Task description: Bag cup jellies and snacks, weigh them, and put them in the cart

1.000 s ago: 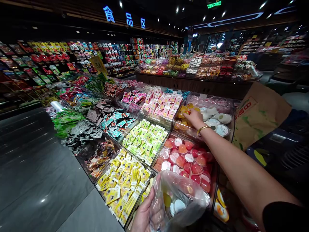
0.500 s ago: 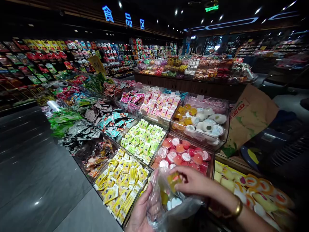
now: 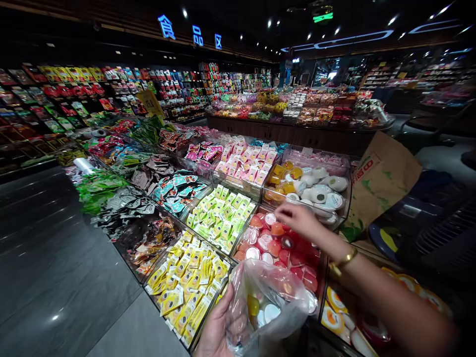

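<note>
My left hand [image 3: 219,322] grips the edge of a clear plastic bag [image 3: 282,315], whose mouth gapes upward. Inside it lie a yellow jelly cup [image 3: 253,304] and white-lidded cups [image 3: 272,312]. My right hand [image 3: 299,218], with a gold bracelet at the wrist, is stretched over the far edge of a bin of red jelly cups [image 3: 274,247]. Its fingers bend loosely downward, and nothing shows in them. Just beyond it stands a clear bin holding orange-yellow jelly cups [image 3: 286,173] and white ones [image 3: 322,193].
Bins of yellow sachets [image 3: 189,277], green sachets [image 3: 221,213] and pink packets [image 3: 247,158] adjoin on the left. A brown paper bag [image 3: 386,173] leans at the right near a dark fan-like object [image 3: 442,233]. Grey floor [image 3: 67,258] runs along the left.
My right hand has left the bag's mouth, where it held a yellow jelly cup, and moved up and away over the red cups. That cup is out of its fingers. The left hand stays put.
</note>
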`<state>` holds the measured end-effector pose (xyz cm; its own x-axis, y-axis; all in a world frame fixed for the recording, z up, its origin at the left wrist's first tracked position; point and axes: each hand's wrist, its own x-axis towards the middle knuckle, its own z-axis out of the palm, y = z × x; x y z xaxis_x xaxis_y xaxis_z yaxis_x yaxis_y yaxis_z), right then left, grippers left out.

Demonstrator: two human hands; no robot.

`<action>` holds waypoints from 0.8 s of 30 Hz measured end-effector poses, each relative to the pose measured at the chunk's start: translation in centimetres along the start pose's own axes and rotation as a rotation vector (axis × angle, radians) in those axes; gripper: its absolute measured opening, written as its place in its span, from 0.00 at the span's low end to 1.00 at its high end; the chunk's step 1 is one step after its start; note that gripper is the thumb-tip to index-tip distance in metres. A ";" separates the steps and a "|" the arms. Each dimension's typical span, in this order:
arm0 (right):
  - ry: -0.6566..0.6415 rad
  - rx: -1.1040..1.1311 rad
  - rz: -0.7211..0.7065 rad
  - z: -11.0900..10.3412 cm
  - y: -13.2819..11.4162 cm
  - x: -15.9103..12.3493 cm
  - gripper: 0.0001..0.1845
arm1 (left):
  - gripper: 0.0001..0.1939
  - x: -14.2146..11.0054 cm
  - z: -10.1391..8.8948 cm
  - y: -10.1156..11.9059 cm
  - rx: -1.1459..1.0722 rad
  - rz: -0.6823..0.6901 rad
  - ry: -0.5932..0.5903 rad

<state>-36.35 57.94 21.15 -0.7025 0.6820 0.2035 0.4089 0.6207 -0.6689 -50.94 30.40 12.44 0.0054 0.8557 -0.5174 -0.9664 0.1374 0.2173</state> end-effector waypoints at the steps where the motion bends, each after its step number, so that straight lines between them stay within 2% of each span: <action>1: 0.102 -0.078 0.052 -1.6 0.9 2.0 0.12 | 0.16 0.0 -0.1 -0.1 0.000 -0.001 -0.002; 2: 0.208 -0.279 0.128 -2.8 1.9 4.0 0.14 | 0.16 0.0 -0.2 -0.1 -0.001 0.001 -0.005; 4: 0.284 -0.590 0.245 -4.5 3.5 7.2 0.19 | 0.16 0.0 -0.4 -0.2 -0.003 0.004 -0.007; 6: 0.245 -0.769 0.351 -5.0 4.8 9.6 0.25 | 0.17 0.0 -0.6 -0.2 0.001 -0.002 -0.003; 8: 0.148 -0.832 0.420 -4.6 5.6 11.2 0.28 | 0.18 0.0 -0.8 -0.1 0.012 -0.019 0.002; 12: 0.048 -0.852 0.447 -3.4 6.5 12.7 0.26 | 0.19 0.0 -1.0 -0.1 0.021 -0.034 0.003; 16: 0.053 -0.846 0.457 -3.2 6.6 12.9 0.22 | 0.20 -0.1 -1.1 -0.2 0.007 -0.004 -0.003; 19: 0.071 -0.832 0.447 -3.3 6.6 12.1 0.24 | 0.19 -0.2 -1.1 -0.2 0.000 -0.015 -0.025; 21: 0.138 -0.779 0.411 -3.3 6.6 11.1 0.25 | 0.18 -0.3 -0.9 -0.2 -0.005 -0.018 -0.033; 24: 0.395 -0.582 0.254 -3.7 5.8 8.9 0.20 | 0.17 -0.4 -0.5 -0.2 -0.012 -0.003 -0.026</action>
<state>-38.07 69.04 21.67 -0.3284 0.8518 0.4081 0.8501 0.4549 -0.2652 -50.90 29.77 12.15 0.0150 0.8679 -0.4965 -0.9695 0.1342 0.2052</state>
